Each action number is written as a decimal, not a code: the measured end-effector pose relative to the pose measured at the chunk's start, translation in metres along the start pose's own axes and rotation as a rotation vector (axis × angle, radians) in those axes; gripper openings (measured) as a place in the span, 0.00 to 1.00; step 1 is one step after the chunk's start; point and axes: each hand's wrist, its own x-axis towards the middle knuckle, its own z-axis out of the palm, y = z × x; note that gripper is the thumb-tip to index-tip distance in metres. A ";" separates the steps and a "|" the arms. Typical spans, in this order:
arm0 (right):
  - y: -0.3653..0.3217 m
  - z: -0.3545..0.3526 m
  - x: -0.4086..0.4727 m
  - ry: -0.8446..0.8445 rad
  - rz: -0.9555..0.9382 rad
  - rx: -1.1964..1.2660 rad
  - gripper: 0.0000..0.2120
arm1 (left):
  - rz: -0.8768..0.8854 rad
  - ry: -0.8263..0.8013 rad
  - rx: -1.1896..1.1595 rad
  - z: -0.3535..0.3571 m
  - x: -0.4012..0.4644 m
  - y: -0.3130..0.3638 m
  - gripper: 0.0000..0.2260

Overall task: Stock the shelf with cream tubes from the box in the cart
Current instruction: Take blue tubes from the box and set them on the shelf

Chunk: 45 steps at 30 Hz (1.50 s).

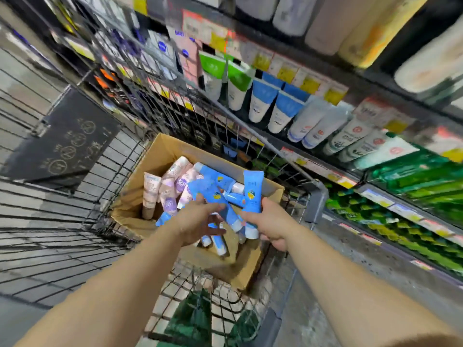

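Bare forearms reach from the bottom edge over the wire cart (82,216), above something dark green lying low in the cart. Left hand (198,222) has its fingers curled under a blue cream tube (216,199); right hand (271,222) grips 1 upright blue tube (253,194), and motion blur hides whether it holds more. Both hands are above the open cardboard box (160,151) in the cart, where blue tubes with white caps lie heaped beside about 5 pink and lilac tubes (172,186). Beyond the cart's right wall, the shelf (323,171) carries 2 green-topped tubes and 4 blue-topped ones (283,113).
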 end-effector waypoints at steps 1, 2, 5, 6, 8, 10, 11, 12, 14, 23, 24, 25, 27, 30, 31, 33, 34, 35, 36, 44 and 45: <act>-0.009 -0.001 -0.011 0.003 0.006 0.019 0.11 | 0.036 -0.042 0.004 0.006 -0.012 0.015 0.08; -0.019 -0.003 -0.023 0.009 -0.001 0.035 0.14 | 0.074 -0.077 0.009 0.015 -0.023 0.030 0.07; -0.044 -0.020 -0.056 0.045 -0.085 0.061 0.27 | 0.198 -0.152 0.059 0.046 -0.056 0.078 0.06; -0.055 -0.028 -0.074 0.069 -0.128 0.088 0.26 | 0.231 -0.165 0.078 0.059 -0.067 0.094 0.06; -0.072 -0.047 -0.113 0.140 -0.208 0.156 0.17 | 0.287 -0.210 0.125 0.086 -0.086 0.121 0.06; -0.077 -0.069 -0.143 0.201 -0.271 0.217 0.15 | 0.329 -0.272 0.158 0.119 -0.101 0.141 0.05; -0.076 -0.081 -0.156 0.230 -0.299 0.247 0.16 | 0.341 -0.300 0.157 0.137 -0.108 0.148 0.05; -0.073 -0.093 -0.170 0.265 -0.336 0.272 0.17 | 0.354 -0.323 0.159 0.157 -0.114 0.153 0.05; -0.064 -0.120 -0.195 0.347 -0.410 0.298 0.15 | 0.385 -0.359 0.190 0.201 -0.126 0.158 0.08; 0.061 -0.293 -0.331 0.618 -0.555 0.308 0.16 | 0.600 -0.519 0.460 0.446 -0.182 0.095 0.07; 0.078 -0.317 -0.350 0.629 -0.560 0.292 0.14 | 0.633 -0.527 0.477 0.477 -0.190 0.084 0.06; 0.094 -0.339 -0.369 0.642 -0.567 0.282 0.14 | 0.669 -0.540 0.504 0.506 -0.201 0.074 0.06; 0.124 -0.378 -0.404 0.685 -0.589 0.258 0.17 | 0.723 -0.566 0.548 0.559 -0.222 0.055 0.06; 0.154 -0.422 -0.457 0.740 -0.620 0.230 0.17 | 0.818 -0.607 0.613 0.625 -0.250 0.038 0.04; 0.162 -0.435 -0.472 0.747 -0.639 0.224 0.16 | 0.807 -0.628 0.614 0.643 -0.260 0.034 0.05; 0.173 -0.458 -0.495 0.748 -0.683 0.237 0.15 | 0.787 -0.664 0.616 0.675 -0.275 0.031 0.07; 0.177 -0.468 -0.504 0.743 -0.703 0.247 0.15 | 0.788 -0.675 0.622 0.689 -0.281 0.030 0.08; 0.179 -0.477 -0.511 0.732 -0.728 0.258 0.15 | 0.798 -0.686 0.634 0.701 -0.288 0.030 0.08; 0.181 -0.487 -0.516 0.724 -0.751 0.259 0.14 | 0.811 -0.692 0.646 0.712 -0.292 0.032 0.08; 0.164 -0.563 -0.532 0.790 -0.838 0.325 0.11 | 0.988 -0.612 0.676 0.780 -0.294 0.078 0.10; 0.163 -0.573 -0.534 0.800 -0.851 0.328 0.11 | 1.016 -0.594 0.668 0.791 -0.293 0.087 0.10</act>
